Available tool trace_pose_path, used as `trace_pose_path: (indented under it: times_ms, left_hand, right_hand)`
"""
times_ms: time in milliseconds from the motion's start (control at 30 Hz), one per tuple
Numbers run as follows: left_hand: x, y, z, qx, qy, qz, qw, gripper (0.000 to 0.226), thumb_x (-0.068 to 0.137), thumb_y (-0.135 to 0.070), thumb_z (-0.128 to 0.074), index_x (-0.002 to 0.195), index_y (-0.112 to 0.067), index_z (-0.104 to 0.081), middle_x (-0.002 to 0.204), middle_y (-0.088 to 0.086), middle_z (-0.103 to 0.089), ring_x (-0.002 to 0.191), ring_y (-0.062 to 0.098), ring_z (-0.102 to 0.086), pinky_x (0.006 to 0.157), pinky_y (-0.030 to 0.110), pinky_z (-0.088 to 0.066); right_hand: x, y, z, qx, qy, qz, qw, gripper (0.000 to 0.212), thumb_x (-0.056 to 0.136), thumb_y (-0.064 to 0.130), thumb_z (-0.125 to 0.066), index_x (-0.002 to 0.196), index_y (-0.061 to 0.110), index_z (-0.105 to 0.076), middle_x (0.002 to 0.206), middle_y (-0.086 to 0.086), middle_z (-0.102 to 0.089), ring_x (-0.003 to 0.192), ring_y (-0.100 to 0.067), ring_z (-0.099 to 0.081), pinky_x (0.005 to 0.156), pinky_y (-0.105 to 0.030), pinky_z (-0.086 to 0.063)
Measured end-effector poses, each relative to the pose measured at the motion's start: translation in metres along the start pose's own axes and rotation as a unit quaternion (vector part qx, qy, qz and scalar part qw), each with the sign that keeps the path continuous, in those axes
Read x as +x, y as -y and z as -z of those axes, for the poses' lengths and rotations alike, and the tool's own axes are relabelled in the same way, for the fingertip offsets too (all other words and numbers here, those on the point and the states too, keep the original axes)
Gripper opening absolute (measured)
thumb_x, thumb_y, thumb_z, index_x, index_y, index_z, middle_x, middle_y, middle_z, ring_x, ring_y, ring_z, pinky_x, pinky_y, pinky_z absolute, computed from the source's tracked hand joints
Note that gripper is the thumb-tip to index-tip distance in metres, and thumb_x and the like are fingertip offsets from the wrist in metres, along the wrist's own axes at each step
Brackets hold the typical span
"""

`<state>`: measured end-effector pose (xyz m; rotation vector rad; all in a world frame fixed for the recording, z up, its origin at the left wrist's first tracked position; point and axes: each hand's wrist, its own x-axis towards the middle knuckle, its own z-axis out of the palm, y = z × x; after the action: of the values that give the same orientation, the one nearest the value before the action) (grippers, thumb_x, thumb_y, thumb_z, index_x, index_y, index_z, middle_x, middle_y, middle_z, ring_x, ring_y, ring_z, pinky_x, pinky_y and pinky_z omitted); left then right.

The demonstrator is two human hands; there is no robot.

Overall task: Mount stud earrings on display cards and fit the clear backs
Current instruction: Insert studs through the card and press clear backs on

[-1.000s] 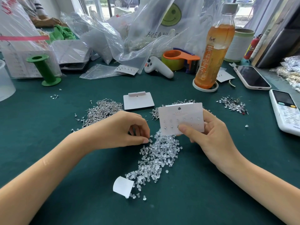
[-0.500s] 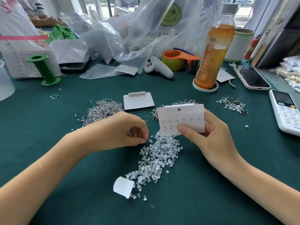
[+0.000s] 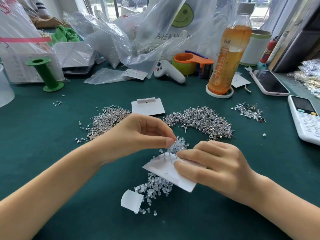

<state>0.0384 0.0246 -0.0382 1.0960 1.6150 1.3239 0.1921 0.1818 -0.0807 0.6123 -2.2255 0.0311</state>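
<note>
My right hand (image 3: pixel 213 168) grips a white display card (image 3: pixel 166 171) turned back side up and tilted low over the pile of clear backs (image 3: pixel 155 186). Several earring posts stick up from the card's far edge. My left hand (image 3: pixel 138 135) pinches its thumb and forefinger together just above those posts; what they hold is too small to see. Two heaps of silver stud earrings lie on the green cloth, the left heap (image 3: pixel 105 121) and the right heap (image 3: pixel 202 121).
A blank display card (image 3: pixel 148 108) lies beyond my hands and a curled white paper scoop (image 3: pixel 131 200) lies in front. An orange drink bottle (image 3: pixel 228 54), tape dispenser (image 3: pixel 192 64), white controller (image 3: pixel 168 71), two phones (image 3: pixel 268 82) (image 3: pixel 304 116), green spool (image 3: pixel 46 75) and plastic bags ring the back.
My right hand flipped the card from face-up and upright to back side up, and lowered it over the clear backs. My left hand lifted from the pile to the posts.
</note>
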Motion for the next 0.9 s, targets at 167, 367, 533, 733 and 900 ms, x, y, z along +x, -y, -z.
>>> trace_pose_path:
  times_ms: [167, 367, 533, 733, 900]
  left_hand:
    - [-0.0012, 0.0018, -0.0027, 0.024, 0.044, -0.003, 0.999, 0.012, 0.076, -0.01, -0.076, 0.084, -0.018, -0.072, 0.087, 0.003, -0.073, 0.083, 0.012, -0.068, 0.08, 0.026, -0.055]
    - [-0.0021, 0.0026, -0.0038, 0.075, 0.059, -0.029, 0.995, 0.015, 0.079, -0.009, -0.072, 0.089, -0.021, -0.072, 0.09, 0.006, -0.072, 0.085, 0.018, -0.069, 0.084, 0.032, -0.055]
    - [-0.0023, 0.0019, -0.0029, 0.092, 0.066, -0.042, 0.993, 0.013, 0.08, -0.01, -0.073, 0.092, -0.015, -0.071, 0.089, 0.005, -0.073, 0.084, 0.016, -0.07, 0.082, 0.027, -0.055]
    - [-0.0015, 0.0025, -0.004, 0.1, 0.053, -0.056, 0.992, 0.013, 0.078, -0.009, -0.073, 0.09, -0.013, -0.071, 0.088, 0.005, -0.073, 0.082, 0.016, -0.07, 0.08, 0.026, -0.055]
    - [-0.0017, 0.002, -0.006, 0.125, 0.071, -0.063, 0.988, 0.013, 0.08, -0.004, -0.071, 0.093, -0.007, -0.071, 0.089, 0.005, -0.073, 0.084, 0.017, -0.07, 0.082, 0.025, -0.055]
  right_hand:
    - [0.0003, -0.0003, -0.0003, -0.035, 0.007, 0.035, 0.999, 0.034, 0.076, -0.002, -0.073, 0.099, 0.014, -0.054, 0.078, -0.008, -0.069, 0.057, -0.025, -0.055, 0.047, -0.032, -0.046]
    - [0.0001, -0.0006, -0.0011, -0.038, 0.022, 0.04, 0.998, 0.032, 0.078, -0.002, -0.072, 0.099, 0.013, -0.053, 0.078, -0.01, -0.069, 0.059, -0.025, -0.056, 0.049, -0.032, -0.047]
    - [-0.0007, 0.0004, -0.0013, -0.039, 0.02, 0.041, 0.998, 0.028, 0.081, -0.002, -0.069, 0.099, 0.013, -0.053, 0.077, -0.009, -0.068, 0.059, -0.025, -0.055, 0.05, -0.032, -0.047]
    - [-0.0017, 0.0, -0.0004, -0.039, 0.02, 0.041, 0.998, 0.028, 0.081, -0.003, -0.068, 0.099, 0.013, -0.053, 0.077, -0.009, -0.067, 0.059, -0.026, -0.054, 0.05, -0.032, -0.047]
    - [-0.0022, 0.0012, -0.0018, -0.042, 0.024, 0.042, 0.998, 0.03, 0.08, -0.003, -0.069, 0.099, 0.013, -0.053, 0.074, -0.008, -0.066, 0.058, -0.026, -0.054, 0.049, -0.032, -0.046]
